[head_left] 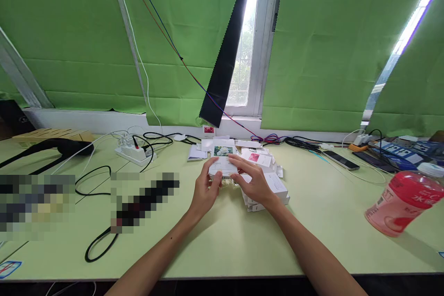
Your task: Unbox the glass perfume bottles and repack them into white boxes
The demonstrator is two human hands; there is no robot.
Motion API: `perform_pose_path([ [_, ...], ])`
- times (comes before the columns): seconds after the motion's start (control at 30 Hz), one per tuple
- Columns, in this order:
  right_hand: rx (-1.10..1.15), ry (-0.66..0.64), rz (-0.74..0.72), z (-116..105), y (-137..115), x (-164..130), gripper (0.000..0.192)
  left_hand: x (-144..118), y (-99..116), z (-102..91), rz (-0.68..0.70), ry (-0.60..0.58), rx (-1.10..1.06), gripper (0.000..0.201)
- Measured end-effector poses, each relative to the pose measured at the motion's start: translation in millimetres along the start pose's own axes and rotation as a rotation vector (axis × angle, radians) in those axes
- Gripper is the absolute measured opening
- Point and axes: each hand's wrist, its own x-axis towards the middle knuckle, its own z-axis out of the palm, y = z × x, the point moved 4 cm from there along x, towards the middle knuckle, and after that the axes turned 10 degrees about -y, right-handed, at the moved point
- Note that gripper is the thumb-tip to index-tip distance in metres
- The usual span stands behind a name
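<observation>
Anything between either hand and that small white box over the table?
Nothing visible. The left hand and right hand both already grip the small white box directly, above the pile of flat white boxes on the table.

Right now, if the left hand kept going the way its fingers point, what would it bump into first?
The left hand already touches the small white flower-printed box that both hands hold. Beyond it, probably the loose white cards and boxes piled behind, though depth is hard to judge.

Small box: printed card, smooth. Table: matt laminate. Bottle: glossy pink plastic. Curtains: green cloth.
</observation>
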Motion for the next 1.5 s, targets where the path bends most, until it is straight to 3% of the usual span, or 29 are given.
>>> perform_pose_path([
  [1.5,-0.064,0.06,-0.01,4.3,3.1,-1.3,0.034,0.1,5.1,-0.6,-0.034,0.017,0.03,0.049],
])
